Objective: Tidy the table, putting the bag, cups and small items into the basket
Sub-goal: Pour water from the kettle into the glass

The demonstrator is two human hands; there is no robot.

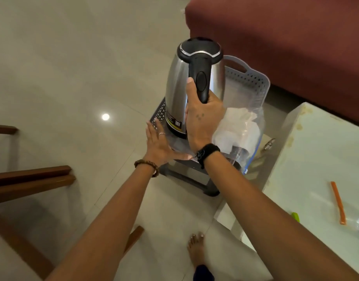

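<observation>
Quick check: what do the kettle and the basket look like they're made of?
Kettle: body looks like polished stainless steel, mirror reflections; handle and lid matte black, probably plastic. Basket: grey, likely moulded plastic, with perforated walls and a cut-out handle.

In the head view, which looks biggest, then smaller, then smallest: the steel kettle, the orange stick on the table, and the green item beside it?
1. Steel kettle, held by the right hand; it is also nearer the camera.
2. Orange stick on the table.
3. Green item, only partly visible.
</observation>
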